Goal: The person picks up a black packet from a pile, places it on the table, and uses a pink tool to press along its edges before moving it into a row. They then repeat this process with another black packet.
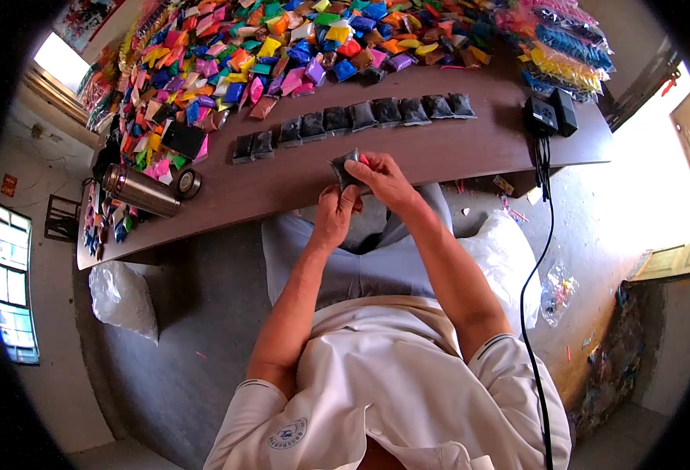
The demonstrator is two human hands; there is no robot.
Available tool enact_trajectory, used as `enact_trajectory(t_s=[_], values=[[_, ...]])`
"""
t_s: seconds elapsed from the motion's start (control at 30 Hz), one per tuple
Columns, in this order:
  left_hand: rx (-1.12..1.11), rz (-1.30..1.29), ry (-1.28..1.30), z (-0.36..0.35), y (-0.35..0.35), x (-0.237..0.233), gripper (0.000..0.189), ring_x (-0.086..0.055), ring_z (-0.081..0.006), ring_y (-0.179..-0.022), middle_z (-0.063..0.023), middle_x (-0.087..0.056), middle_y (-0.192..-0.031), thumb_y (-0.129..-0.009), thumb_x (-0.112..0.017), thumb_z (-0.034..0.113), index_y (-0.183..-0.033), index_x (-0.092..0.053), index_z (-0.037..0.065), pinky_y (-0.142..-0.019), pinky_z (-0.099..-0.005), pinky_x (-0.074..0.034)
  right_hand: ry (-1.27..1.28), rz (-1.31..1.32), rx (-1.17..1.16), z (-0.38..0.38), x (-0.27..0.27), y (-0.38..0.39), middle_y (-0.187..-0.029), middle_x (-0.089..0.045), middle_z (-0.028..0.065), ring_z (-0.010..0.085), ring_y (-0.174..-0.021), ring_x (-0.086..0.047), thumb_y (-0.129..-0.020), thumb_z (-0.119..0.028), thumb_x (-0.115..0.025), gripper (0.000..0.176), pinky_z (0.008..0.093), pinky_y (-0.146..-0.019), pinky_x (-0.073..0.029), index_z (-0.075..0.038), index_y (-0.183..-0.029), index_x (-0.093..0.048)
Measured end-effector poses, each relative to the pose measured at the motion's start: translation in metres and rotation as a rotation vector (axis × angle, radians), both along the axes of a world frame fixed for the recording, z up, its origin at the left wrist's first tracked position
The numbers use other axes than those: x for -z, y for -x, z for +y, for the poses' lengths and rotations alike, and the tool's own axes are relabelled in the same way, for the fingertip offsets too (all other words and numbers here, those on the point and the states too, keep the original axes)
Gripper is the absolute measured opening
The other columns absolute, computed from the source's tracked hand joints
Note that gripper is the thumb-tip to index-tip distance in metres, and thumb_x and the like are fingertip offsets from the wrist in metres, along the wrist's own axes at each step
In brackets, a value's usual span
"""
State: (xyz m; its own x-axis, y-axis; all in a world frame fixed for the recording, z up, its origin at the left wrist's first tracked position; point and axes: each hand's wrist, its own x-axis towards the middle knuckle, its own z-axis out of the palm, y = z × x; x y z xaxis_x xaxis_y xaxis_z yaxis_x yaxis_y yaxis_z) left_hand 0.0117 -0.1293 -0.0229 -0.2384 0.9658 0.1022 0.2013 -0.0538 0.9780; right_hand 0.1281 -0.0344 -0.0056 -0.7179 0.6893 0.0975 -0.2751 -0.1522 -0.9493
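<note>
Between my two hands, just over the table's near edge, is a small black packet (pixel 344 168) in clear film. My right hand (pixel 385 182) pinches its right side, thumb on top, and a bit of something red shows by those fingers. From below, my left hand (pixel 334 213) grips the packet's lower edge with the fingertips closed. Beyond my hands, several similar black packets (pixel 362 116) lie side by side in a slightly slanting row. Two more black packets (pixel 252 146) touch each other at the row's left end.
A big heap of coloured packets (pixel 282 47) covers the back of the brown table (pixel 423 153). A steel flask (pixel 141 190) lies at the left, its lid (pixel 189 183) beside it. Black boxes (pixel 549 115) with a hanging cable (pixel 546 235) are at right. White bags (pixel 121 301) stand on the floor.
</note>
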Motion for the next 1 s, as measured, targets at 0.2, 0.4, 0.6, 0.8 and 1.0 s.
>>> enact_trajectory(t_s=[0.2,0.4,0.6,0.8,1.0], values=[[0.033,0.168,-0.053,0.000,0.005,0.005,0.047,-0.054,-0.0179,-0.066,-0.0062,-0.057,-0.066,-0.096,-0.042,0.041,-0.074,-0.056,0.003,-0.073,-0.0328,-0.043,-0.030,0.034,-0.027,-0.004,0.002,-0.005,-0.067,-0.059,0.0048,0.0128,-0.054,-0.056,-0.088,-0.016,-0.060,0.017,0.0273,-0.050,-0.049,0.000,-0.087,-0.056],[0.029,0.159,-0.107,0.005,0.003,0.012,0.044,-0.055,-0.0204,-0.065,-0.0061,-0.056,-0.064,-0.097,-0.041,0.037,-0.072,-0.053,0.003,-0.076,-0.0352,-0.042,0.020,0.134,-0.049,-0.004,0.005,-0.007,-0.068,-0.061,0.0066,0.0136,-0.055,-0.057,-0.088,-0.012,-0.058,0.013,0.0269,-0.050,-0.048,0.001,-0.087,-0.056],[-0.023,0.176,-0.114,0.005,0.008,0.022,0.043,-0.055,-0.0173,-0.063,-0.0063,-0.055,-0.064,-0.097,-0.043,0.034,-0.070,-0.053,0.001,-0.067,-0.0317,-0.044,-0.047,0.025,0.030,-0.006,0.007,-0.001,-0.064,-0.059,0.0045,0.0110,-0.055,-0.055,-0.088,-0.011,-0.058,0.011,0.0256,-0.048,-0.046,0.000,-0.086,-0.056],[-0.024,0.123,-0.044,0.000,0.001,0.005,0.042,-0.054,-0.0172,-0.064,-0.0061,-0.055,-0.065,-0.096,-0.044,0.031,-0.069,-0.053,0.001,-0.064,-0.0317,-0.044,-0.029,0.097,-0.055,-0.005,0.007,-0.003,-0.063,-0.058,0.0039,0.0100,-0.053,-0.054,-0.090,-0.011,-0.056,0.013,0.0262,-0.046,-0.044,0.000,-0.083,-0.056],[0.033,0.197,-0.058,-0.001,0.005,-0.001,0.044,-0.054,-0.0197,-0.065,-0.0076,-0.056,-0.066,-0.095,-0.045,0.037,-0.069,-0.054,0.002,-0.068,-0.0331,-0.043,0.080,0.074,0.104,-0.028,-0.002,-0.005,-0.061,-0.055,0.0006,0.0074,-0.050,-0.050,-0.090,-0.015,-0.056,0.015,0.0229,-0.043,-0.039,-0.002,-0.083,-0.058]])
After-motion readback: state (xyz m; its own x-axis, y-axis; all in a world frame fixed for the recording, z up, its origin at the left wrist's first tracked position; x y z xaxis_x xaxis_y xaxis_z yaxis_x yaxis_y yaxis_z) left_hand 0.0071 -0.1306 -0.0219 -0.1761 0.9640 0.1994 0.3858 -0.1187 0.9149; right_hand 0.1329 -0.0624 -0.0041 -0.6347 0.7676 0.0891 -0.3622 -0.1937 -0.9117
